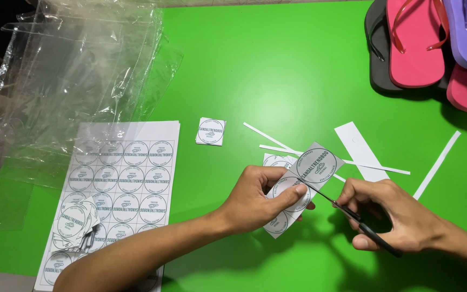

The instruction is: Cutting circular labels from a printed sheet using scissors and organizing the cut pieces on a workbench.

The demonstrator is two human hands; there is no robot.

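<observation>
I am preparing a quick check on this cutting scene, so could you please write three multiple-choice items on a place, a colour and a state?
1. Where does the pile of flip-flops lie?
A. Far right corner of the table
B. On the printed sheet
C. Under the plastic bags

2. What colour is the table?
A. White
B. Green
C. Blue

3. What is the right hand doing?
A. Resting empty
B. Holding scissors at a paper strip
C. Lifting a sandal

Answers:
1 A, they are stacked at the top right edge.
2 B, the bare surface is bright green.
3 B, the scissors meet the strip of round labels that the left hand holds.
</observation>
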